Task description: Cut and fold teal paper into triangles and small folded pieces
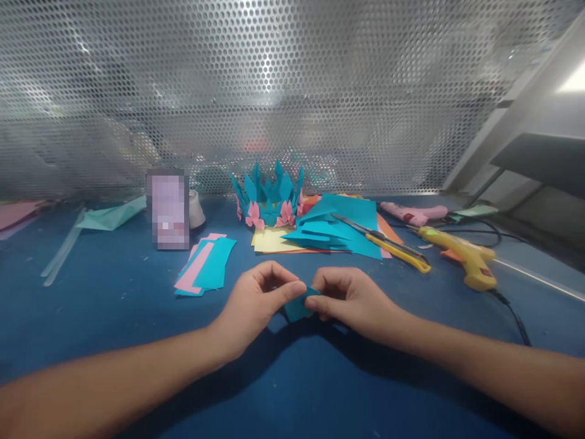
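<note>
A small piece of blue paper point(297, 310) is pinched between both hands, a little above the table. My left hand point(258, 296) grips its upper left with thumb and fingers closed. At its right edge my right hand point(350, 300) pinches it the same way. The fingers cover part of the paper, so its folds are hard to make out. Behind the hands stands a paper crown point(269, 195) of blue points with pink folded pieces round its base. Left of my left hand lie cut strips of blue and pink paper point(212, 263).
Blue sheets point(361, 213) lie on orange and yellow paper, with a yellow utility knife point(397, 251) on top. Yellow point(461, 253) and pink point(411, 213) glue guns trail cords at right. A phone point(168, 210), teal paper point(112, 216) and clear glue sticks point(64, 247) are at left. A perforated metal panel point(265, 91) stands behind.
</note>
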Tool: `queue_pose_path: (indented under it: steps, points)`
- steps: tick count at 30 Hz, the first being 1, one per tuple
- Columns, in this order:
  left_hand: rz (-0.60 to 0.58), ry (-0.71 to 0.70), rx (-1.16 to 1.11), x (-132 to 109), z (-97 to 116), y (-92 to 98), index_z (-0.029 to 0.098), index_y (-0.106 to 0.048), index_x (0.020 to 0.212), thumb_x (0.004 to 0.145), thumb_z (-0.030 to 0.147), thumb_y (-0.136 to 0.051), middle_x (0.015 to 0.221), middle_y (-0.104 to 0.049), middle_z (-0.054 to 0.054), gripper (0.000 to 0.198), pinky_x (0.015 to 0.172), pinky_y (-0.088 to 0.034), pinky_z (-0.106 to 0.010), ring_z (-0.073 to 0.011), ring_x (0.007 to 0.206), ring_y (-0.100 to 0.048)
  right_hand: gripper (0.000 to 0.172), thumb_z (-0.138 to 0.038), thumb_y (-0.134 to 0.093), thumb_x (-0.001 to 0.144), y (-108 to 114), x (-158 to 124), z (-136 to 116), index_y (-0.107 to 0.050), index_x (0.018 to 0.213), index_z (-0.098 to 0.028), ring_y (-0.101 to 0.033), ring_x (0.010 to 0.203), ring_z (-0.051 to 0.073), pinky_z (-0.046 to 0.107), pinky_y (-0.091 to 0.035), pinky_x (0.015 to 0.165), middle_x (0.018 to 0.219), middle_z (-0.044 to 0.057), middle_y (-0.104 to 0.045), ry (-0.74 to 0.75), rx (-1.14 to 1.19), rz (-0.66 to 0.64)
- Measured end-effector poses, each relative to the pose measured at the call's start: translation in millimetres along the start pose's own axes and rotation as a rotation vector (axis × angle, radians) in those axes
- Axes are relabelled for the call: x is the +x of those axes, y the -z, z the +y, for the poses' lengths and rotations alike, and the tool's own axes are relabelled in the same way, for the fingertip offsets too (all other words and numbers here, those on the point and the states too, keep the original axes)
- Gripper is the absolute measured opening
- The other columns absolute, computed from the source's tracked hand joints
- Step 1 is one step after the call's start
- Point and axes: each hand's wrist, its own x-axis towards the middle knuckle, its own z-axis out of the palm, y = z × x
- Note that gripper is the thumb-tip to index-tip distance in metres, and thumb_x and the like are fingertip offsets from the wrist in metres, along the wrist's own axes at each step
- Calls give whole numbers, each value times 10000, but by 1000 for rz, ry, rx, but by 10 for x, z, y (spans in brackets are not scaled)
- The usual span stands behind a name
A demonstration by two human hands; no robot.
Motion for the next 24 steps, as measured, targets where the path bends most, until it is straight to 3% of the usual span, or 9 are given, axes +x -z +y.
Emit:
queue_pose_path:
  steps: [5, 12, 16, 19, 21, 24]
  points:
    - [-97, -18, 34, -3, 19, 19, 163, -595, 737, 690, 317, -734, 693, -579, 28, 213, 606, -391, -211, -91, 642, -501, 325, -444, -690, 687, -1, -14, -9, -521, 621, -175, -502, 480, 87, 214, -410, 479, 519, -39, -523, 30, 9, 40]
    - [-45, -54, -24, -4, 0, 26, 170, -547, 648, 702, 290, -713, 659, -523, 40, 212, 615, -373, -206, -89, 634, -461, 296, -426, -590, 784, 9, -42, 13, -515, 648, -174, -365, 484, 77, 213, -308, 455, 529, -56, -414, 136, -172, -5]
    - [-76, -42, -42, 12, -8, 29, 187, -548, 775, 749, 356, -671, 690, -505, 47, 211, 580, -371, -204, -85, 618, -460, 326, -429, -517, 846, 19, -30, 18, -529, 649, -170, -434, 540, 95, 231, -359, 512, 586, -24, -489, 164, -183, 9]
    - [-154, -25, -9, 24, -12, 24, 191, -527, 886, 705, 343, -713, 758, -541, 36, 301, 630, -399, -221, -101, 682, -505, 284, -422, -558, 825, 22, -7, 12, -533, 690, -173, -496, 552, 98, 229, -393, 522, 604, -18, -535, 128, -94, 77]
    - [-187, -12, 21, 30, -18, 27, 176, -525, 852, 710, 344, -708, 756, -560, 23, 286, 662, -410, -239, -111, 700, -519, 267, -433, -601, 793, 13, 2, 2, -522, 753, -181, -541, 551, 101, 229, -422, 520, 615, -21, -564, 95, 12, 74]
    - [-147, -29, 87, 31, -26, 40, 166, -550, 786, 759, 385, -652, 721, -558, 22, 243, 650, -403, -239, -104, 667, -503, 299, -450, -622, 779, -13, -1, -16, -472, 824, -195, -583, 545, 109, 240, -457, 529, 620, -14, -618, 34, 99, -1]
